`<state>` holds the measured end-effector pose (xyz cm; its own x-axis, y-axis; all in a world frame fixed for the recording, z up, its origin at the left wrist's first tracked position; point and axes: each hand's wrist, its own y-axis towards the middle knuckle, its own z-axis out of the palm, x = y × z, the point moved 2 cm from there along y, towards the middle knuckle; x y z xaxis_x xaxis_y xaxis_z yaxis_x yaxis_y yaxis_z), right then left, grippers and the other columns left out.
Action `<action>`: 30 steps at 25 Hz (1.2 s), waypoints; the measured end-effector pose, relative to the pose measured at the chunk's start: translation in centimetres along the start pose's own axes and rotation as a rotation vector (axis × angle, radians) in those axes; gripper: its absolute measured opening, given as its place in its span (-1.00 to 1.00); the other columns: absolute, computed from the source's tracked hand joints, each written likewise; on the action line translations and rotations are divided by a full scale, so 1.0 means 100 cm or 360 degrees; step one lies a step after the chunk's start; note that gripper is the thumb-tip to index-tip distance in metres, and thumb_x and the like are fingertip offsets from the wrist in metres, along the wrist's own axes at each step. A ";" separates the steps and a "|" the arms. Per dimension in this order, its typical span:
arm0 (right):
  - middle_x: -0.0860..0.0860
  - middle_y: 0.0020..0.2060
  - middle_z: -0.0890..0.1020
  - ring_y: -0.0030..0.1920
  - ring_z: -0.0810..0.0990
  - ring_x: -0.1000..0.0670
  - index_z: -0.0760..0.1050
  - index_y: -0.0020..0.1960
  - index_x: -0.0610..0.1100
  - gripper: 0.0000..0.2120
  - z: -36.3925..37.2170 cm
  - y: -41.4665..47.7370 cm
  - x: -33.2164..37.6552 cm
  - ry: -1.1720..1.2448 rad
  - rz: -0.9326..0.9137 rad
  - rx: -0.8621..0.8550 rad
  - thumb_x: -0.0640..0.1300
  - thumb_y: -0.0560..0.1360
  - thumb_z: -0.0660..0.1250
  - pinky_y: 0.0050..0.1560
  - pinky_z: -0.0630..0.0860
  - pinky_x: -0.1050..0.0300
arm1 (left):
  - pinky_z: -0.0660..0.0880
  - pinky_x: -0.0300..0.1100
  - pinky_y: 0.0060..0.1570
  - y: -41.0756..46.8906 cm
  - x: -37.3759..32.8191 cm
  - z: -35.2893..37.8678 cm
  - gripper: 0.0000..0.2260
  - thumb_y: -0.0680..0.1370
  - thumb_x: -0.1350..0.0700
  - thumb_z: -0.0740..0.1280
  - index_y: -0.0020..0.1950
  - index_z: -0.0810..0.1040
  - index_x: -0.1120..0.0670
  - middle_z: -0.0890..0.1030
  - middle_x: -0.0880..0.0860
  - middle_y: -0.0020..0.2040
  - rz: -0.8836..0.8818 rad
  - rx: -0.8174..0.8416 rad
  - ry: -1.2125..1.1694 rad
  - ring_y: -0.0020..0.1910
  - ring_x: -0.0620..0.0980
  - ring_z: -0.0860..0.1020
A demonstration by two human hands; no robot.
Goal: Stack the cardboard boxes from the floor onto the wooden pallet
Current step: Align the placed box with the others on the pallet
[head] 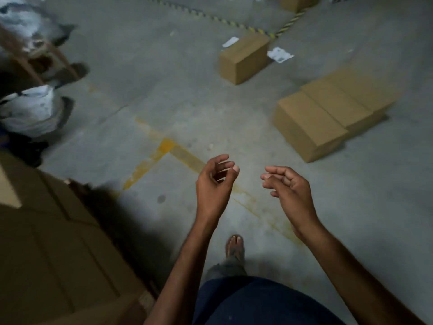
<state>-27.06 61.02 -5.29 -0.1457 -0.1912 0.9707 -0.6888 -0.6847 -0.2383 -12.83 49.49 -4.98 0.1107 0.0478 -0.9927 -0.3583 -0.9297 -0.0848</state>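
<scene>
Left hand (215,181): held up in front of the body with nothing in it. The fingers are loosely bent, and the thumb is close to the fingertips but pinches nothing.
Right hand (289,187): empty too, with loose, curled fingers that point toward the other hand. The two hands are near each other but do not touch.
Boxes on the floor: a single box (243,59) lies ahead. A row of three boxes (328,111) sits to the right, side by side and touching. One far box (295,3) is at the top edge.
Boxes put away: a stack of boxes (51,242) stands low on the left, just beside the person.
How far along: I think part of the job is done, since some boxes are already piled up.
What is left: at least five boxes need to be carried over (maybe more, out of view). The row of three is the closest to the hands.
Wooden pallet: I cannot see it. It is likely under the stack, but the boxes and dark shadow hide it.
Cut off: the stack runs off the left and bottom edges, so I cannot count its boxes. Only part of the far box shows.
Hard to make out: the left side is blurry. There are white bags (30,111) and a brown frame (23,55), but I cannot tell what the frame is.
</scene>
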 end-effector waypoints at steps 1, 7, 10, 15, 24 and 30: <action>-0.05 -0.06 0.75 -0.08 0.72 0.01 0.65 0.12 -0.07 -0.86 -0.009 0.015 0.002 0.0007 0.0010 -0.0065 -0.17 0.57 0.44 -0.16 0.53 0.36 | 0.58 -0.22 0.04 0.019 -0.001 0.016 -0.75 0.56 0.17 0.49 0.21 0.62 0.00 0.73 0.00 0.02 0.0005 0.0064 -0.0007 0.04 -0.10 0.69; -0.05 -0.08 0.75 -0.14 0.70 0.08 0.64 0.11 -0.08 -0.87 -0.060 0.102 0.028 0.0035 0.0012 -0.0481 -0.21 0.57 0.43 -0.15 0.54 0.31 | 0.55 -0.31 -0.02 0.120 -0.019 0.112 -0.76 0.54 0.14 0.52 0.19 0.63 0.03 0.73 -0.01 0.00 0.0028 0.0419 -0.0005 -0.01 -0.12 0.69; -0.01 -0.09 0.76 -0.09 0.72 0.05 0.64 0.11 -0.06 -0.87 -0.087 0.140 0.035 0.0000 0.0041 -0.0594 -0.19 0.57 0.44 -0.13 0.54 0.28 | 0.54 -0.34 -0.04 0.155 -0.024 0.157 -0.79 0.55 0.10 0.51 0.17 0.65 0.01 0.72 -0.02 -0.04 0.0022 0.0528 0.0020 -0.03 -0.13 0.68; -0.05 -0.07 0.75 -0.10 0.71 0.06 0.64 0.13 -0.11 -0.84 -0.153 0.230 0.035 -0.0071 0.0094 -0.0703 -0.24 0.56 0.43 -0.17 0.54 0.35 | 0.53 -0.34 -0.06 0.213 -0.013 0.249 -0.85 0.58 0.07 0.47 0.15 0.66 -0.01 0.72 -0.06 -0.06 -0.0028 0.0622 0.0069 -0.06 -0.17 0.66; 0.07 -0.12 0.74 -0.07 0.72 0.08 0.65 0.08 -0.01 -0.85 -0.285 0.422 0.033 -0.0297 0.0232 -0.0539 -0.19 0.54 0.46 -0.03 0.56 0.15 | 0.59 -0.21 0.07 0.322 -0.001 0.419 -0.81 0.60 0.07 0.45 0.21 0.64 -0.01 0.71 -0.07 0.04 -0.0246 0.0447 0.0148 0.04 -0.20 0.65; 0.04 -0.04 0.74 0.01 0.72 0.02 0.65 0.07 0.05 -0.84 -0.333 0.544 -0.006 -0.0470 0.0345 -0.0635 -0.12 0.50 0.47 0.15 0.63 -0.03 | 0.61 -0.14 0.10 0.406 0.039 0.493 -0.78 0.60 0.09 0.43 0.24 0.61 -0.03 0.70 -0.08 0.03 -0.0426 0.0484 0.0227 0.00 -0.19 0.65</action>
<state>-88.12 47.28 -17.77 -0.1484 -0.5272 0.8367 -0.8895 -0.2985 -0.3459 -72.63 29.93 -16.53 0.3562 0.2020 -0.9123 -0.5543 -0.7403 -0.3804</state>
